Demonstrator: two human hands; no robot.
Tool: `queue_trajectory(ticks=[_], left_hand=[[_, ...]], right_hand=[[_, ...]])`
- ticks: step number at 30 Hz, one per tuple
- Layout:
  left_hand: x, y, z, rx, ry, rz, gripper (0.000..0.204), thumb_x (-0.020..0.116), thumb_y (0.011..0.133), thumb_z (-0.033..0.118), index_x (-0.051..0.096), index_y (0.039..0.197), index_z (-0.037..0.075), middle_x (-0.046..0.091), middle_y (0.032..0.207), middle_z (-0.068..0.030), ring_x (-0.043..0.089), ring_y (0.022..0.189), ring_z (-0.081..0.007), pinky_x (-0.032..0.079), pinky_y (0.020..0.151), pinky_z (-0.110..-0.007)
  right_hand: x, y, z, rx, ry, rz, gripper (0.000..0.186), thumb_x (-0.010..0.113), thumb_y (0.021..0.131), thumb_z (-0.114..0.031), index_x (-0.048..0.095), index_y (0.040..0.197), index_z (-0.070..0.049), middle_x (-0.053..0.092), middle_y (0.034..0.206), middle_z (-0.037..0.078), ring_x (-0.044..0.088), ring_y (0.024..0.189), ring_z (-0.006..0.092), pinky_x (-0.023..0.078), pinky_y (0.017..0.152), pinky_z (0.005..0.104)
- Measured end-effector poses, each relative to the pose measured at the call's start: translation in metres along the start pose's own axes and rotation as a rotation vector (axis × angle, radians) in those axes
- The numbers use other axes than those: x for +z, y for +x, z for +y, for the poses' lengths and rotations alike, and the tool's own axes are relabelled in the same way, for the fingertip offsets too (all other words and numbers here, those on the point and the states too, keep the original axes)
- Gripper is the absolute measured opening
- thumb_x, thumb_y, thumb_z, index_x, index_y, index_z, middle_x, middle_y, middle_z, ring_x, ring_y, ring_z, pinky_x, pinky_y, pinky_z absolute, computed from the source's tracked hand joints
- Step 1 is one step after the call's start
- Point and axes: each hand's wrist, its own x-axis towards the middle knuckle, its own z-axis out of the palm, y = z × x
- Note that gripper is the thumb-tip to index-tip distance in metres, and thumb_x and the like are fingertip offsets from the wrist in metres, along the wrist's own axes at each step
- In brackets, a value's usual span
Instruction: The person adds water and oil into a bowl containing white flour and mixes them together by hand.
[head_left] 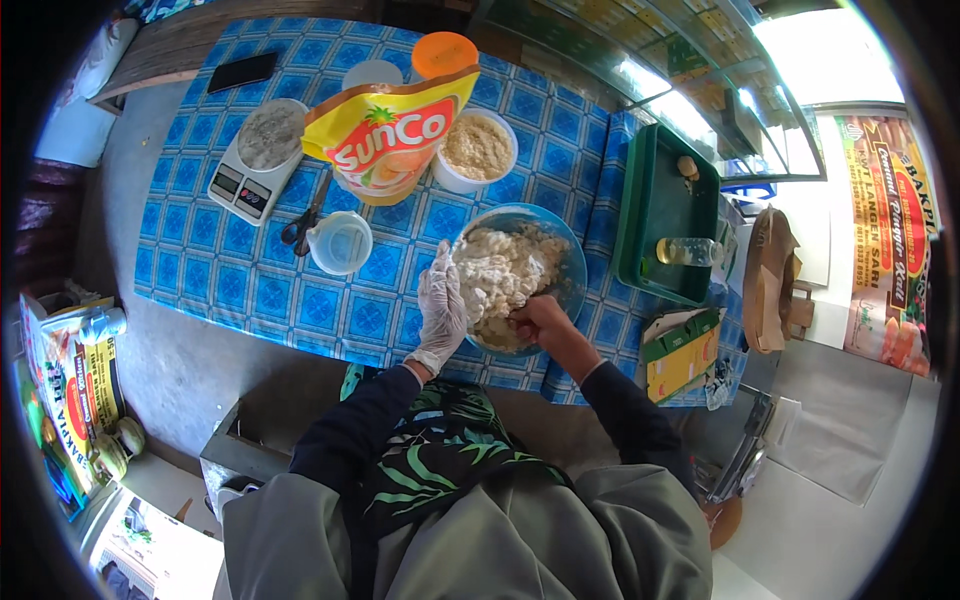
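A blue bowl near the table's front edge holds a pale, lumpy dough-like mixture with white flour on it. My left hand, in a clear thin glove, presses along the bowl's left side and grips it at the rim. Bare and closed like a fist, my right hand reaches into the front right of the bowl, against the mixture. Whatever its fingers hold is hidden. Just beyond the bowl stands a white tub of light brown crumbly powder. Left of the bowl sits a translucent measuring jug.
A yellow oil pouch stands behind the jug. Scissors lie beside a kitchen scale bearing a bag of white stuff. At the right, a green tray holds a small bottle. A phone lies far left.
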Motion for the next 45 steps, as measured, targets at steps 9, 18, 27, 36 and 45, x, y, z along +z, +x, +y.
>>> queue_trajectory(ticks=[9, 18, 27, 36, 45], left_hand=[[-0.006, 0.006, -0.003, 0.515, 1.050, -0.168, 0.038, 0.048, 0.100, 0.002, 0.050, 0.138, -0.002, 0.058, 0.137, -0.0149, 0.059, 0.106, -0.0277, 0.047, 0.092, -0.035], [0.021, -0.007, 0.006, -0.031, 0.221, -0.006, 0.044, 0.051, 0.105, 0.020, 0.045, 0.144, 0.000, 0.045, 0.147, -0.0056, 0.045, 0.126, -0.0079, 0.038, 0.109, -0.021], [0.018, -0.001, -0.001, -0.003, 0.084, 0.015, 0.044, 0.047, 0.105, 0.018, 0.042, 0.145, -0.002, 0.039, 0.153, -0.0083, 0.034, 0.140, -0.0138, 0.024, 0.119, -0.027], [0.019, -0.001, 0.005, 0.004, 0.037, 0.015, 0.043, 0.048, 0.104, 0.016, 0.044, 0.143, -0.003, 0.035, 0.156, -0.0119, 0.030, 0.144, -0.0195, 0.019, 0.122, -0.035], [0.020, -0.008, 0.008, -0.040, 0.017, -0.013, 0.050, 0.053, 0.103, 0.024, 0.042, 0.145, 0.000, 0.034, 0.157, -0.0088, 0.031, 0.144, -0.0201, 0.021, 0.121, -0.035]], right_hand=[[-0.052, -0.044, -0.007, -0.098, 0.479, -0.244, 0.014, 0.059, 0.091, -0.009, 0.055, 0.080, -0.002, 0.056, 0.071, 0.007, 0.041, 0.048, 0.0062, 0.027, 0.039, 0.0211], [-0.034, -0.101, -0.014, -0.932, -1.256, 0.603, 0.020, 0.064, 0.083, -0.010, 0.064, 0.098, 0.004, 0.065, 0.079, 0.014, 0.066, 0.070, 0.0241, 0.052, 0.057, 0.0346], [-0.012, -0.049, 0.015, -1.139, -1.506, 0.567, 0.034, 0.054, 0.086, -0.008, 0.061, 0.118, 0.002, 0.067, 0.091, 0.018, 0.068, 0.075, 0.0303, 0.055, 0.063, 0.0420], [-0.033, -0.123, -0.126, -0.848, -1.856, 0.389, 0.014, 0.061, 0.077, -0.012, 0.072, 0.075, -0.004, 0.071, 0.079, 0.016, 0.072, 0.076, 0.0311, 0.055, 0.065, 0.0435], [-0.069, -0.022, -0.051, -0.334, -1.308, -0.118, 0.013, 0.067, 0.072, -0.010, 0.066, 0.063, -0.001, 0.062, 0.056, 0.007, 0.060, 0.043, 0.0168, 0.047, 0.039, 0.0328]])
